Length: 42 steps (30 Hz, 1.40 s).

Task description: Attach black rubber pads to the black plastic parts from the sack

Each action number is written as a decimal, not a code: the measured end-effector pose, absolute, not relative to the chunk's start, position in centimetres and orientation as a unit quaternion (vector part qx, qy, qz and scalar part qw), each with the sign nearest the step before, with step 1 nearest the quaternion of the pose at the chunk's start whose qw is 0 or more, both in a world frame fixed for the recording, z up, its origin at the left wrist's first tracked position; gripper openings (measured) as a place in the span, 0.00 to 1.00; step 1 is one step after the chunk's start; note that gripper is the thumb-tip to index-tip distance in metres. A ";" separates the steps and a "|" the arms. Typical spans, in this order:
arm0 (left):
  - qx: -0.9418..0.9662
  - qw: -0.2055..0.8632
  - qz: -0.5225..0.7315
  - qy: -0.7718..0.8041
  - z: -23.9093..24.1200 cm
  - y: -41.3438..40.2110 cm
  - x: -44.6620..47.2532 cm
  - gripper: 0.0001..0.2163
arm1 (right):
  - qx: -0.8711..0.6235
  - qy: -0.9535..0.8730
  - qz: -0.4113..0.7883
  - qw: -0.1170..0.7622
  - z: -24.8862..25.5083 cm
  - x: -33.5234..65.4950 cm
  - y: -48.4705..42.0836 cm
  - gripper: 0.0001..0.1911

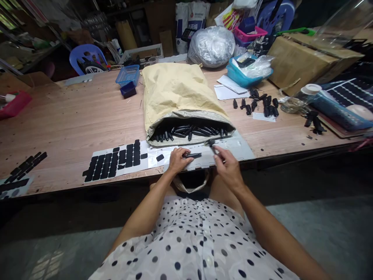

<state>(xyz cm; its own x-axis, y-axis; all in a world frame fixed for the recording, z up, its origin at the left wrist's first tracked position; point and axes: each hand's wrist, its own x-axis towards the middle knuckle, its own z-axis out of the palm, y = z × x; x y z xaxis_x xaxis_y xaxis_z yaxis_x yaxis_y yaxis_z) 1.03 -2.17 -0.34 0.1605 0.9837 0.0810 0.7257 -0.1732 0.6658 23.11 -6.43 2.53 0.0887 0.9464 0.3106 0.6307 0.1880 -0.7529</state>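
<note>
My left hand [178, 160] is closed around one end of a slim black tapered piece [194, 155], which points right, low over a pale sheet [241, 149] at the table's front edge. Between the closed fingers of my right hand [229, 166] is a dark tool with a short handle and a wider head [210, 143]; it is blurred, possibly a small hammer. Just beyond both hands, a cream woven sack [177, 87] lies with its mouth facing me. Many black tapered plastic pieces [189, 130] show inside it.
Black rounded pads [112, 160] stick in rows on a white sheet to the left. Loose black parts [271, 107] lie at the right, near a cardboard box [303, 62]. Behind the sack are blue baskets [128, 76] and a clear plastic bag [212, 46].
</note>
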 end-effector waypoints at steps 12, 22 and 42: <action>0.712 0.270 0.257 0.595 0.0 -1.8 1.3 0.03 | -0.551 -0.733 0.147 0.370 0.8 19.0 -8.3 0.21; 0.708 0.264 0.264 0.599 -0.2 -1.9 1.4 0.04 | -0.588 -0.703 0.147 0.373 0.2 19.8 -8.6 0.21; 0.763 0.212 0.244 0.560 -0.8 -2.6 1.3 0.07 | -0.863 -0.441 -0.015 0.244 -0.1 31.5 1.7 0.23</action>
<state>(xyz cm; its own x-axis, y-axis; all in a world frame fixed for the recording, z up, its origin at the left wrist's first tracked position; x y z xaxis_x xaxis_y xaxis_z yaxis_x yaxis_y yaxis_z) 1.28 -2.60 -0.76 0.2531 0.9579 0.1353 0.7505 -0.2827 0.5973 31.53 1.73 -0.11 0.6102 0.7544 0.2419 0.7693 -0.4912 -0.4085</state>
